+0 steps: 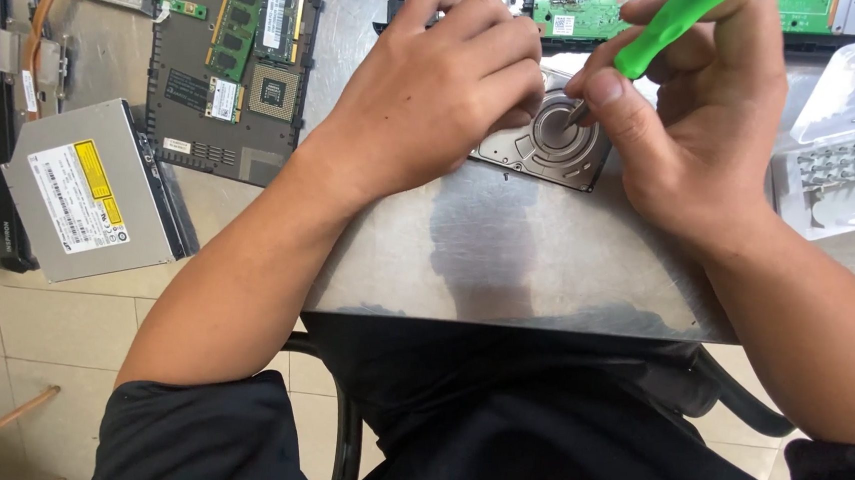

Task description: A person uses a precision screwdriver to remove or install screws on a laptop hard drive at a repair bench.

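Both hands are on the hard drive [555,144], which lies flat at the far edge of the metal desk [506,266]. The left hand [437,100] presses down on it, grip curled over its left part, while the right hand [690,138], grip clamped on a green-handled screwdriver [663,31], sets the tip at the round centre. Its cover looks still on, so opening seems barely begun.

brushed metal table [506,266]; glossy plastic screwdriver [663,31]

Drive label [78,196]: white and yellow rectangle on the grey optical drive, far left.
Board stickers [223,99]: small white rectangles, upper left.
Box [849,129]: clear plastic, right.
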